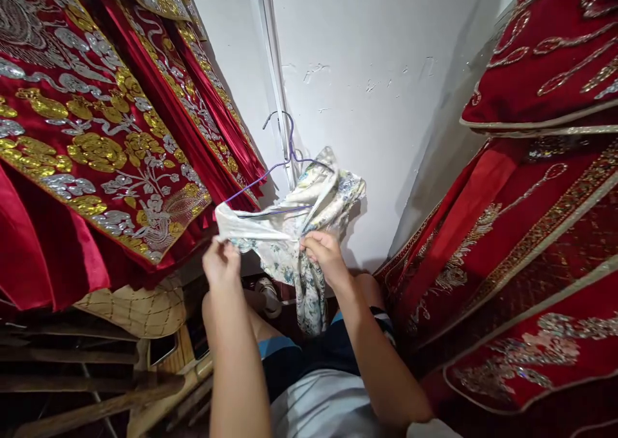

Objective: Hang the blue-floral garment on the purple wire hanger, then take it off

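A pale garment with a blue and green floral print hangs on a thin purple hanger in front of the white wall. My left hand pinches the garment's edge below the hanger's left end. Near the middle of the cloth, my right hand is closed on a gathered fold. Part of the garment drapes down between my knees. The hanger's hook rests near a metal strip on the wall, and whether it hangs from anything cannot be made out.
Red garments with gold and silver decoration hang at the left, and more red embroidered ones at the right. A wooden chair or rack with a tan woven piece stands lower left. A shoe shows below the garment.
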